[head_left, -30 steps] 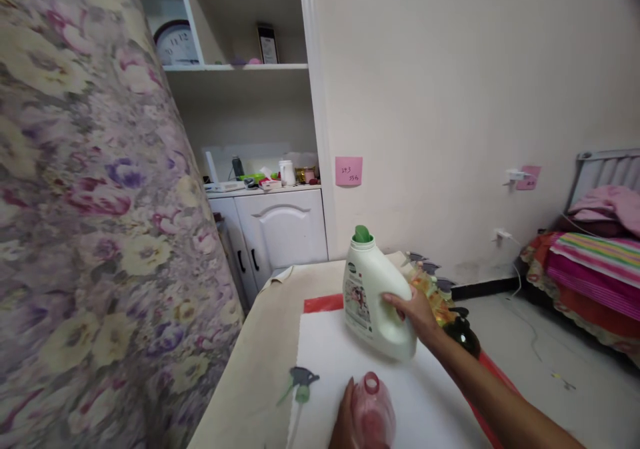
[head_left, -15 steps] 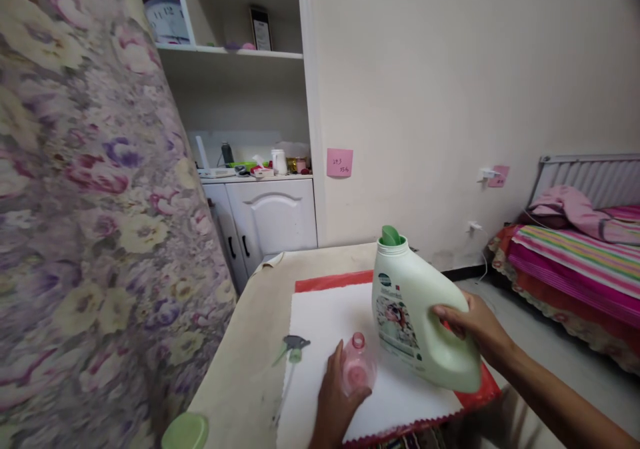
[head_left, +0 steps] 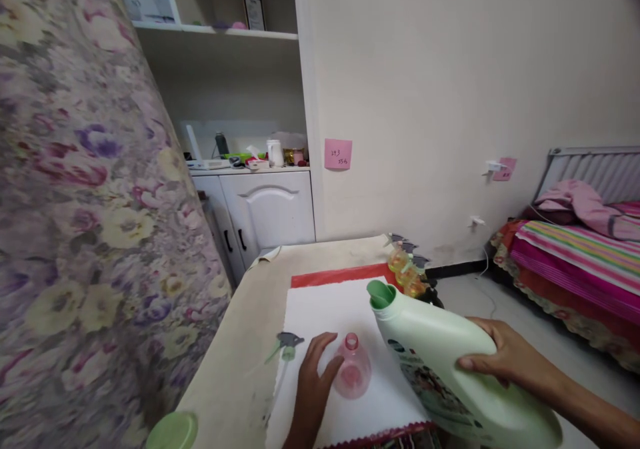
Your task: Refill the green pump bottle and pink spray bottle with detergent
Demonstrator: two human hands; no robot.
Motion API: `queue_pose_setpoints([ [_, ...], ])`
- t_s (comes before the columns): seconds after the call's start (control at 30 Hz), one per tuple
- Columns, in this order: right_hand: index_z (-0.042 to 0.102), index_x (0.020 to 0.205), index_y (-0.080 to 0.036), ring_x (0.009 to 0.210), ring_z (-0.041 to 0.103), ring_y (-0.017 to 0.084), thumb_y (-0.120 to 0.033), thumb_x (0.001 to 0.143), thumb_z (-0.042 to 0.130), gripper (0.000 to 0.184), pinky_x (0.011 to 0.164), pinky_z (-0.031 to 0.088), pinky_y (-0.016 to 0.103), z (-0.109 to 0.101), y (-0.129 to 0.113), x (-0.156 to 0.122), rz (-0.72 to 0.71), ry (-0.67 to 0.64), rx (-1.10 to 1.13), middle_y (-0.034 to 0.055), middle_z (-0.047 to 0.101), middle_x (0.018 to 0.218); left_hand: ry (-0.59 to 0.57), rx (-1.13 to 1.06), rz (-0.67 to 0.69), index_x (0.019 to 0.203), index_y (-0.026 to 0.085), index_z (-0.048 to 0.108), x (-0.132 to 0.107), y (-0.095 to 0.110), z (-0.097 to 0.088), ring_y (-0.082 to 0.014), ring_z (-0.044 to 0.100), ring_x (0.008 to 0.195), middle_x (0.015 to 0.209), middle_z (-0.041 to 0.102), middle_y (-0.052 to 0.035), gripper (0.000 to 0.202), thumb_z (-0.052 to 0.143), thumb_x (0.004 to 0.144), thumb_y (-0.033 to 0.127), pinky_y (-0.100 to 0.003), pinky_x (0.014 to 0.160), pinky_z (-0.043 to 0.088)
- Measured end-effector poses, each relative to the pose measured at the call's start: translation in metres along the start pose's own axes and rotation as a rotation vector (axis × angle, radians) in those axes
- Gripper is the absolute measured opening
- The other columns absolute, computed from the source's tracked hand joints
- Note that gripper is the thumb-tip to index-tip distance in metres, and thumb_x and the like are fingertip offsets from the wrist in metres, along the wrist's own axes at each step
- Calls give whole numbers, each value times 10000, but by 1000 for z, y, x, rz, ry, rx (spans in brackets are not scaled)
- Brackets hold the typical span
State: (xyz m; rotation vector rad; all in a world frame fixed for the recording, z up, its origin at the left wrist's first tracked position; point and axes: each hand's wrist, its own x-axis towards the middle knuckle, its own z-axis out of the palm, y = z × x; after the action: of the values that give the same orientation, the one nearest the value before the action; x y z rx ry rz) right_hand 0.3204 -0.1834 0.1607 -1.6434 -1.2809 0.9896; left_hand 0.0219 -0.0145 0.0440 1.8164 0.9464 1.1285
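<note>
My right hand (head_left: 505, 359) grips the handle side of a large pale green detergent jug (head_left: 450, 362). The jug is lifted and tipped over to the left, its open green spout (head_left: 381, 294) pointing toward a small pink bottle (head_left: 352, 373). The pink bottle stands upright with an open neck on a white cloth (head_left: 325, 315), and my left hand (head_left: 313, 385) holds it from the left side. A grey and green spray nozzle (head_left: 286, 347) lies on the cloth just left of that hand.
A green lid (head_left: 173, 430) lies at the table's near left corner. Several yellow spray bottles (head_left: 406, 270) stand at the table's far right edge. A floral curtain (head_left: 75, 202) hangs close on the left. White cabinet (head_left: 267, 209) behind, bed (head_left: 575, 249) at right.
The jug went from upright on the table to lifted and tipped left toward the pink bottle. My left hand stayed on the pink bottle. The camera view shifted downward.
</note>
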Motion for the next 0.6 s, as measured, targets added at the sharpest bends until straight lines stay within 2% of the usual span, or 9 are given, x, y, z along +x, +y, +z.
queue_pose_setpoints([
  [0.13, 675, 890, -187, 519, 517, 124, -443, 613, 775, 390, 405, 343, 190, -6, -3, -3, 8, -46, -42, 10, 671, 699, -234, -26, 55, 1080, 269, 684, 26, 31, -10, -278, 564, 1164, 1190, 650, -69, 343, 701, 744, 337, -425, 1034, 412],
  [0.27, 650, 775, -208, 549, 525, 141, -422, 609, 783, 302, 421, 338, 201, -10, -8, -4, 1, -19, -157, -3, 646, 689, -410, -95, 62, 1072, 280, 686, 43, 37, -11, -267, 566, 1156, 1177, 642, -55, 358, 722, 716, 278, -391, 1021, 420],
  [0.5, 591, 746, -231, 661, 571, 179, -426, 604, 791, 313, 559, 419, 213, -12, -18, 7, -46, 1, -451, -21, 634, 717, -465, -217, 70, 1014, 241, 711, 48, 23, 0, -258, 586, 1102, 1111, 660, -68, 307, 726, 708, 212, -362, 987, 431],
  [0.6, 601, 813, -230, 697, 603, 190, -403, 612, 786, 323, 584, 449, 214, -11, -20, 10, -21, 3, -544, -25, 667, 758, -461, -254, 54, 979, 219, 719, 48, 20, 4, -255, 602, 1059, 1070, 672, -74, 279, 735, 701, 198, -356, 963, 442],
])
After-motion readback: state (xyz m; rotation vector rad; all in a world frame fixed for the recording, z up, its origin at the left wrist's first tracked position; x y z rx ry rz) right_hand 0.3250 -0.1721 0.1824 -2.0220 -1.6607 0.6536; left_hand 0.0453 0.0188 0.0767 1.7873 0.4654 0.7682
